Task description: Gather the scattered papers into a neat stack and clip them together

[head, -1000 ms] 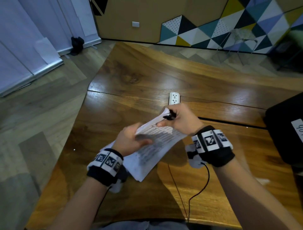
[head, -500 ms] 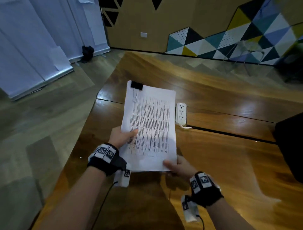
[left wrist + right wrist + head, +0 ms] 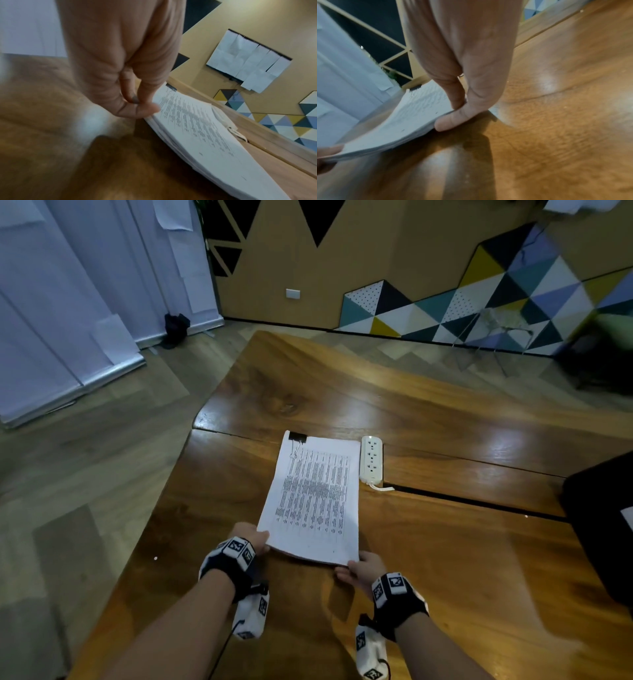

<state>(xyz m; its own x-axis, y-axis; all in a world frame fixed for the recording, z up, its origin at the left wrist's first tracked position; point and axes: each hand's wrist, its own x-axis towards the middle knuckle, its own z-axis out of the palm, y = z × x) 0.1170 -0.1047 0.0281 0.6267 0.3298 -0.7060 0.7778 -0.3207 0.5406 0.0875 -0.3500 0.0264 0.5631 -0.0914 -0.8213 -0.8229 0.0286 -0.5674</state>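
While blurred, print [image 3: 315,491] illegible.

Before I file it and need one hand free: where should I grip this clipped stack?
Probably the far-left corner at the binder clip, coming from the table's far side. The stack is bound only there; its near edge sags between both hands.

Matt white paper stack [image 3: 315,498] lies on glossy, grained wooden table [image 3: 445,559].
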